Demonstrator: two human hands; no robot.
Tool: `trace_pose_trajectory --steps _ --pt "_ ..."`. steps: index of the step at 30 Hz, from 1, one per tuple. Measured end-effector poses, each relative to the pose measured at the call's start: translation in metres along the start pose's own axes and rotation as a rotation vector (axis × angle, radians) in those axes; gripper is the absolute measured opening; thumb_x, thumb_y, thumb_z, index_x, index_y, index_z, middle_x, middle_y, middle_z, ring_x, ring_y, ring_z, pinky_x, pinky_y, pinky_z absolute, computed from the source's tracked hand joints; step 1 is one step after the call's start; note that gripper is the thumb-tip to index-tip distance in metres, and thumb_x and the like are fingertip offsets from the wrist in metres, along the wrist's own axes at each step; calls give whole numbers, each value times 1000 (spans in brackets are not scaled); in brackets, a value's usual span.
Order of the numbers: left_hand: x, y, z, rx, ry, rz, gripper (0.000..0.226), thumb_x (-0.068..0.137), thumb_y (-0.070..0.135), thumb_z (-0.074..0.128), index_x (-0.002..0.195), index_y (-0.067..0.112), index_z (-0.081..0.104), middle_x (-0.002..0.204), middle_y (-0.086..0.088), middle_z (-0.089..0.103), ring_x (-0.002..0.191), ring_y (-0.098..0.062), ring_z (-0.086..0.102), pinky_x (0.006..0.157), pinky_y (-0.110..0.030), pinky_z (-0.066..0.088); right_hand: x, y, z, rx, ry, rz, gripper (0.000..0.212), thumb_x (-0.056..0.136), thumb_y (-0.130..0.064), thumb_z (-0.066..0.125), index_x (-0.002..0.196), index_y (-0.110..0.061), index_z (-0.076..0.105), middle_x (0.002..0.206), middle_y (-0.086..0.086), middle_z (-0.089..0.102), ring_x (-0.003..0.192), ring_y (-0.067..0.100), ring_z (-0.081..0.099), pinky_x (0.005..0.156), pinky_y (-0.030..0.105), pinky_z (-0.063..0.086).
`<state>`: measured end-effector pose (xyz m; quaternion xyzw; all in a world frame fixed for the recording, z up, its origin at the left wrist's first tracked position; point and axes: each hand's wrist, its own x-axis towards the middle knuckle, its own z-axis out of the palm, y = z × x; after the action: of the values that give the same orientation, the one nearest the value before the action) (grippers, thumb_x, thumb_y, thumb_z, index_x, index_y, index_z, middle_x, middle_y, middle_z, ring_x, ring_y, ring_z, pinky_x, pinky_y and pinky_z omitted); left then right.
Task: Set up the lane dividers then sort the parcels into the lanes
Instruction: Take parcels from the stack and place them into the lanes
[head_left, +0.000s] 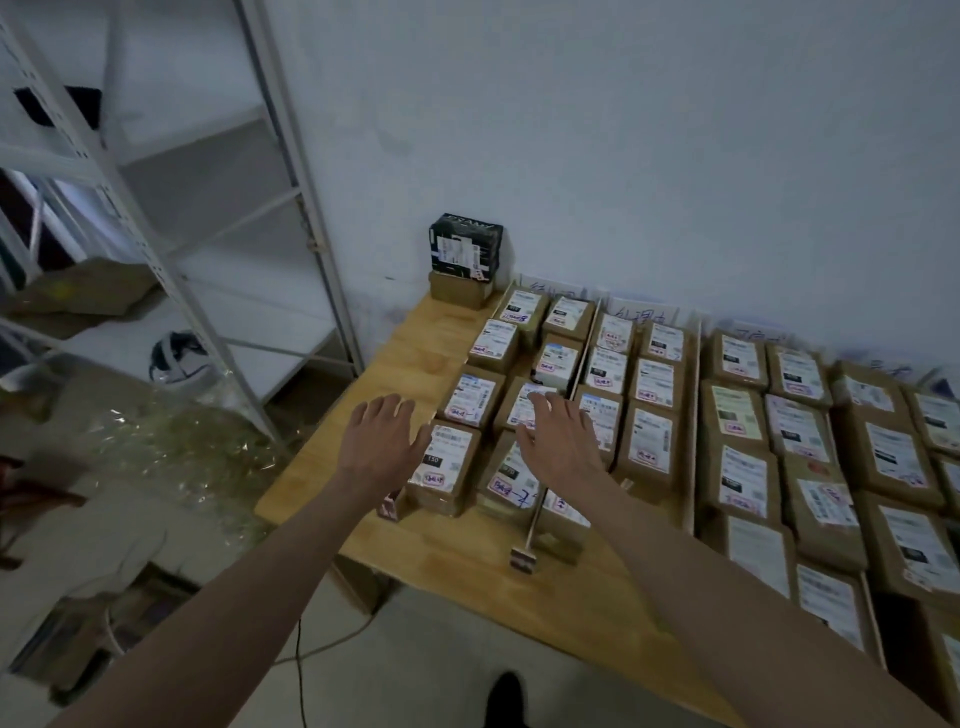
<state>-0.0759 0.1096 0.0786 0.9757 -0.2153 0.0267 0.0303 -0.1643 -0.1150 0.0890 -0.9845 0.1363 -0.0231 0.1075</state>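
Note:
Several brown parcels with white labels lie in rows on the wooden table (415, 353). Thin upright lane dividers split them: one divider (563, 415) runs from the wall to a small foot block (522, 561) near the front, another divider (693, 415) stands further right. My left hand (382, 439) hovers with fingers spread beside the front-left parcel (441, 467), its thumb near that parcel's edge. My right hand (558, 439) is stretched flat over the parcels of the leftmost lane, next to the first divider. Neither hand holds anything.
A black box (466, 249) sits on a small brown box (460, 293) at the table's back left corner. Paper lane signs (644, 312) lean on the wall. A metal shelf rack (171, 249) stands left. Crumpled plastic wrap (171, 441) and a cable (301, 660) lie on the floor.

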Motion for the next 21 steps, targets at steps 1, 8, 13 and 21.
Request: trace_pose_trajectory --steps 1,8,13,21 --pt "8 -7 3 -6 -7 -9 56 100 52 33 143 18 47 149 -5 46 139 -22 38 117 -42 24 10 -4 4 -6 7 0 53 103 -38 35 151 -15 32 155 8 34 142 29 32 118 43 26" --pt "85 -55 18 -5 -73 -2 56 100 52 33 145 20 42 151 -3 42 141 -21 36 117 -42 23 98 -28 33 39 4 41 48 101 -39 42 144 -16 38 147 8 42 137 27 39 114 43 31" --pt "144 -93 18 -9 -64 -5 53 101 49 35 143 19 45 149 -3 45 138 -22 40 115 -40 27 163 -44 45 46 -15 43 50 101 -40 41 146 -16 36 148 6 41 137 26 37 114 40 31" --pt "237 -130 27 -9 -123 47 50 101 49 33 137 19 48 143 -3 49 132 -23 44 113 -41 30 247 -64 53 111 -13 142 52 100 -37 43 148 -18 36 150 5 41 138 25 38 115 42 30"
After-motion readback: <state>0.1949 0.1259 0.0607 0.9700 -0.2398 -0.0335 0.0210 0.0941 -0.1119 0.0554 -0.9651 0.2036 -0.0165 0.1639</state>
